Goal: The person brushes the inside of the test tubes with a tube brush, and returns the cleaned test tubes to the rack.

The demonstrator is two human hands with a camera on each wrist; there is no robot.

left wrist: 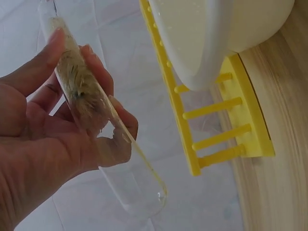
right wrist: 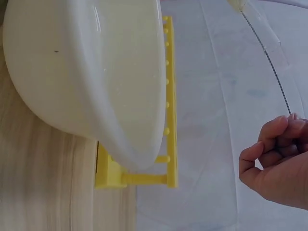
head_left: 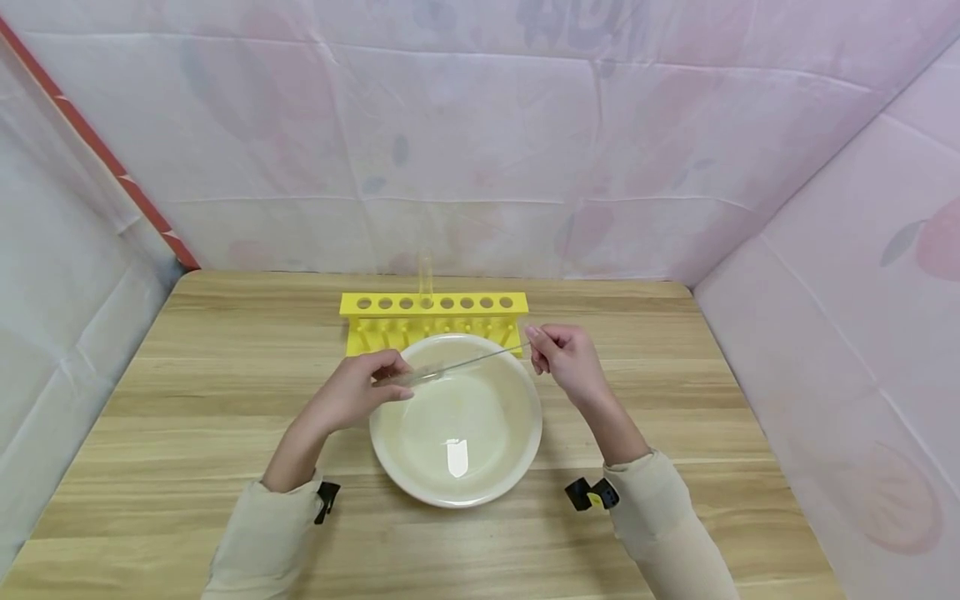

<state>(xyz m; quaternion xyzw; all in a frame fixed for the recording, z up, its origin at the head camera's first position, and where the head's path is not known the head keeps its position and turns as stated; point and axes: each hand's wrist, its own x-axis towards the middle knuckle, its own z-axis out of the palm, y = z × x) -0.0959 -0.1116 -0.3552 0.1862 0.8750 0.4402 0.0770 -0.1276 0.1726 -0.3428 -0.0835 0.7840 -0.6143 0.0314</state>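
Note:
My left hand (head_left: 365,385) grips a clear glass test tube (left wrist: 130,178), held tilted over the white basin (head_left: 531,433). Inside the tube sit the pale bristles of a test tube brush (left wrist: 79,89), partway along, with the rounded tube end beyond them. The brush's thin twisted wire handle (right wrist: 272,67) runs out of the tube's mouth toward the right. At the wire's far end, my right hand (head_left: 566,360) pinches it between thumb and fingers, above the basin's right rim. Water in the basin reflects a bright light patch.
Behind the basin stands a yellow test tube rack (head_left: 487,305), partly hidden by the rim. One clear test tube (head_left: 425,275) stands upright in it. The wooden table (head_left: 645,533) meets fabric-covered walls (head_left: 480,150) at the back and sides.

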